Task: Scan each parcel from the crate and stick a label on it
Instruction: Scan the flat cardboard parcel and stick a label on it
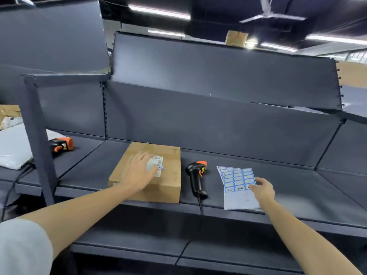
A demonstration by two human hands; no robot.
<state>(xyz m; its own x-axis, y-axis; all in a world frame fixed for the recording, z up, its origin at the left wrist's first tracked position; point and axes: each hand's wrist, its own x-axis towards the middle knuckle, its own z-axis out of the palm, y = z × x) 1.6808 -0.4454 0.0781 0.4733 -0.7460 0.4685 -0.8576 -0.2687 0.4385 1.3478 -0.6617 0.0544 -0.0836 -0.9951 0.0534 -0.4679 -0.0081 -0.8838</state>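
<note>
Far left, beyond the upright post (37,133): grey mailing bags (14,147) lying on the neighbouring shelf section, with a second scanner (61,144), black and orange, on its side near the back wall, cable trailing off the front edge.

Centre-left of the main shelf (278,175): cardboard box (164,175) sitting flat, front face flush with the shelf's front edge. White shipping label (156,161) on the top face. Small blue-bordered sticker (161,167) at the lower right corner of that label, touching it.

Left hand (139,171) palm down on the box top, fingers straight and spread, fingertips pressing on the shipping label just beside the sticker. Nothing gripped.

Just right of the box: black scanner (196,175) with orange head, lying on its side, head toward the back wall, handle toward the front edge. Not touching the box. Cable dropping over the front edge.

Right of the scanner, near the front edge: sheet of stickers (238,181), blue-bordered blanks in rows on the upper part, bare backing below. Bottom row carries handwriting, illegible. Lower edge of the sheet at the shelf's front edge.

Right hand (262,190) on the sheet's right side, fingers curled, thumb and fingertip at the bottom-row sticker nearest the right edge. Pinch contact appears made; whether the sticker is lifted cannot be told.

Above: tilted grey back panel (218,72).
</note>
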